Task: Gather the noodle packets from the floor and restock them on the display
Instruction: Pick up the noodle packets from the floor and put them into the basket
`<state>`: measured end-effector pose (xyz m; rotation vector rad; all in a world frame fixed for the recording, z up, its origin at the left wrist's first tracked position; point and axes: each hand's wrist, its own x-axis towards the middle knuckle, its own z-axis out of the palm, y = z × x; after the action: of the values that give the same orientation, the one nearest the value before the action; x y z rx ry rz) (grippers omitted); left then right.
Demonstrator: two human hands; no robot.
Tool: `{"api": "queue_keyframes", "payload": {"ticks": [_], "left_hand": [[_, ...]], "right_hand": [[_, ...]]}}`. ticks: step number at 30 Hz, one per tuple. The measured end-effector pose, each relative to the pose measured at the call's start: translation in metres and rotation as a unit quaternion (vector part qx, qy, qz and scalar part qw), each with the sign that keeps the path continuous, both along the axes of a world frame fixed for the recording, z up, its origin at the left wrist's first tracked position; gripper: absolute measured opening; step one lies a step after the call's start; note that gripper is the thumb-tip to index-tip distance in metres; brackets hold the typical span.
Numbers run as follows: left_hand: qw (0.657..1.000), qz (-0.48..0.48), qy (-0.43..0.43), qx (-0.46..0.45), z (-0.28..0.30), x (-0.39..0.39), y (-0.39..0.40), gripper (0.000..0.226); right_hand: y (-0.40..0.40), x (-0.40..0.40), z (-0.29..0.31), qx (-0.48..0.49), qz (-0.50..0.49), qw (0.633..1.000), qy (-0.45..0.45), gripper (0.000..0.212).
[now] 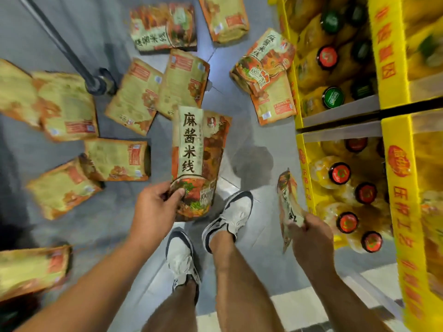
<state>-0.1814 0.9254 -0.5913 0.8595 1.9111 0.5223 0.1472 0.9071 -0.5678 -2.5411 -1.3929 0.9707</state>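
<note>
Both hands full, loads still on the floor

Left hand (153,207) pinches an upright packet (196,161); right hand (309,233) grips another packet (288,207) edge-on, nearest the yellow display (393,80).

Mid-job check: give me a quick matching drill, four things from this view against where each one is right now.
Things:
1. front-facing packet
2. edge-on packet
3. oil bottles
4. black pole

Places:
A. in the yellow display boxes on the right
B. pinched at its bottom edge by the left hand
C. slanting across the floor at upper left
D. gripped by the right hand

Pairs: 1-B, 2-D, 3-A, 4-C
</note>
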Motion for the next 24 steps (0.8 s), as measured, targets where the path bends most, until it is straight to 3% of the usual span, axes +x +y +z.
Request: {"api": "queue_keyframes", "payload": {"ticks": [5,8,14,21,24], "left_hand": [[0.996,0.086,-0.033,0.002,0.082,-0.030,-0.058,0.007],[0.988,0.141,-0.059,0.034,0.131,-0.038,-0.091,0.010],[0.966,0.247,-0.050,0.066,0.183,-0.054,-0.183,0.016],[0.921,0.385,-0.009,0.050,0.224,-0.039,-0.338,0.020],[0.878,0.478,0.008,0.030,0.246,-0.022,-0.412,0.022]], "right_hand": [[-0.015,-0.049,0.089,0.008,0.004,0.988,0.156,0.013],[-0.032,-0.083,0.141,0.011,0.038,0.975,0.218,0.026],[-0.099,-0.148,0.200,-0.002,0.071,0.939,0.337,0.026],[-0.170,-0.177,0.247,-0.075,0.227,0.891,0.386,0.031],[-0.198,-0.179,0.285,-0.111,0.278,0.852,0.430,0.022]]}}
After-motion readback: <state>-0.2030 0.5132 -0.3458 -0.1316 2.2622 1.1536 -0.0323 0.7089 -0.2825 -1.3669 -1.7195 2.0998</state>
